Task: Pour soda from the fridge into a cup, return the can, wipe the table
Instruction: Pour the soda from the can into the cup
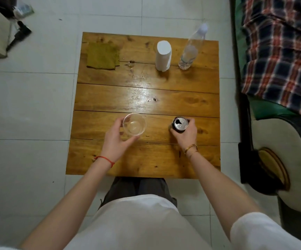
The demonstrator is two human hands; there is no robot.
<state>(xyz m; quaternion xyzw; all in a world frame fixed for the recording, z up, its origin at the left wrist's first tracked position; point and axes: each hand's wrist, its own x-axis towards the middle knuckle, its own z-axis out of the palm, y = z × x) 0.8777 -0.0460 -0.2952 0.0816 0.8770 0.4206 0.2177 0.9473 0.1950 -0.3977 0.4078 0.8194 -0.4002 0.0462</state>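
Observation:
A clear, empty cup (134,124) stands upright on the wooden table (146,98), near its front left. My left hand (117,141) wraps around the cup's near side. To the right stands a dark soda can (180,124), upright, its top opened. My right hand (185,135) grips the can from the near side. A green-brown cloth (102,55) lies flat at the table's far left corner.
A white paper roll (163,55) and a clear plastic bottle (192,49) stand at the table's far right. A bed with a plaid blanket (279,56) and a guitar (279,159) lie to the right. White floor tiles surround the table.

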